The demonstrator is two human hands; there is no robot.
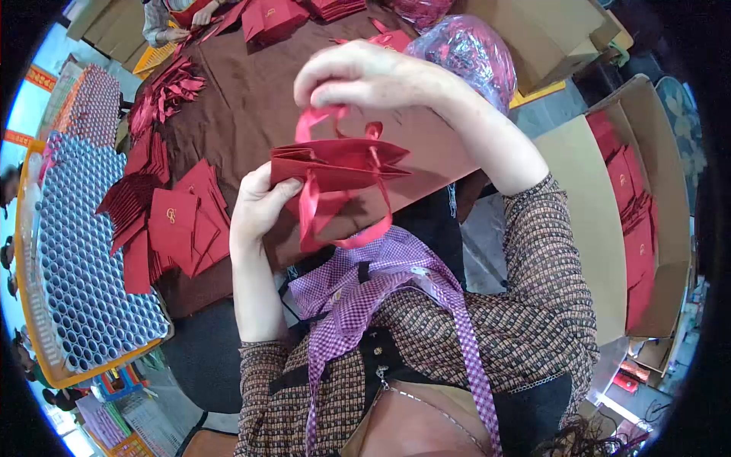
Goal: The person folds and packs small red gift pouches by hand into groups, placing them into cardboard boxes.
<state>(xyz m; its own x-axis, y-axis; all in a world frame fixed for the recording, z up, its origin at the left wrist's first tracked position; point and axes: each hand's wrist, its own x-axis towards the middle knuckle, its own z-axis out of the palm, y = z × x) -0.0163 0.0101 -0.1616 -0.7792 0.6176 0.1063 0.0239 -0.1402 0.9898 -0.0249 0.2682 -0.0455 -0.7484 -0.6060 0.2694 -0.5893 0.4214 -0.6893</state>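
Observation:
A red paper bag (343, 161) with red ribbon handles is held up over the near part of the brown-covered table (228, 114). My left hand (259, 204) pinches the bag's left end between thumb and fingers. One ribbon loop hangs down below the bag's near side. Above the bag's far side, my right hand (354, 76) is closed with its fingers curled, and a ribbon handle (318, 116) rises to it. The fingertips around the ribbon are partly hidden.
Flat red bags (173, 221) lie in stacks at the table's left, beside loose red ribbons (171, 87). A plastic-wrapped bundle (464, 57) stands beyond my right forearm. At right is an open carton (670, 228) of red bags. A co-worker's hands (190, 23) are at the far left.

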